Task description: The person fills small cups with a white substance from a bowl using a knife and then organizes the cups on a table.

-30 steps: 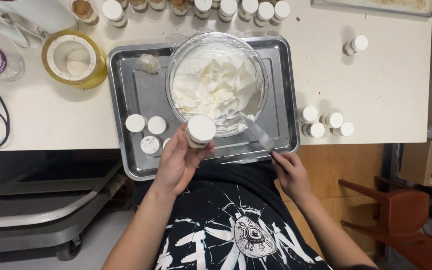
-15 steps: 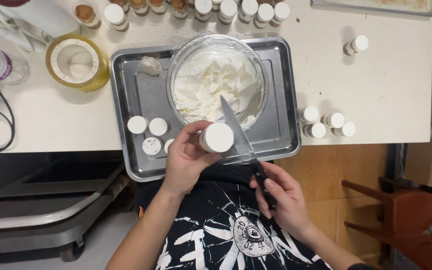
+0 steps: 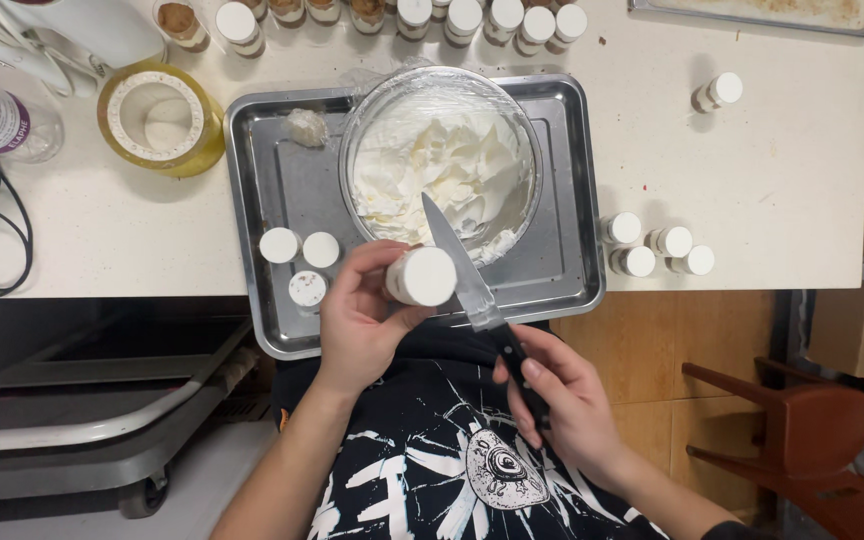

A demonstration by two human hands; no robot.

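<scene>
Over the near edge of the metal tray (image 3: pixel 262 160), the left hand (image 3: pixel 357 320) is wrapped around a small jar (image 3: pixel 420 276) filled level with white cream, holding it tipped toward the person. The right hand (image 3: pixel 562 400) is closed on the black handle of a knife (image 3: pixel 467 275), whose blade slants up and left, lying just beside the jar's rim and reaching to the edge of the glass bowl (image 3: pixel 442 165). That bowl sits in the middle of the tray, heaped with whipped white cream. Left of the held jar, three small white-topped jars (image 3: pixel 299 262) stand in a cluster on the tray, and a crumpled scrap of clear film (image 3: pixel 306 127) lies at its far left corner. On the pale bench (image 3: pixel 772 180), four more jars (image 3: pixel 657 250) are grouped right of the tray, a single one (image 3: pixel 717 92) lies further back, and a row of jars (image 3: pixel 432 18) lines the far edge. A yellow roll of tape (image 3: pixel 160 118) rests to the left.
</scene>
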